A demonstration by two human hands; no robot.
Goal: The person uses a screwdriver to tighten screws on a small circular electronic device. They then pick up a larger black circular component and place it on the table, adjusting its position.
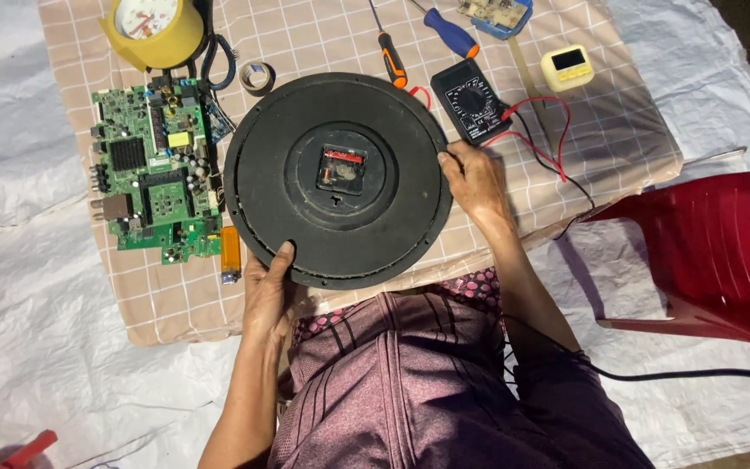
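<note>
A large round black wall clock (pixel 338 113) lies face down on a checked beige cloth (pixel 566 139), its small black movement box (pixel 342 168) showing at the centre. My left hand (pixel 267 291) grips the clock's lower left rim, thumb on top. My right hand (pixel 472 178) holds the right rim, fingers curled over the edge.
A green circuit board (pixel 154 169) lies left of the clock, an orange lighter (pixel 230 252) below it. A yellow round clock (pixel 151 26), tape roll (pixel 257 76), two screwdrivers (pixel 391 56), a black multimeter (pixel 472 100) with red leads and a small yellow device (pixel 567 67) sit behind. A red plastic chair (pixel 713 252) stands right.
</note>
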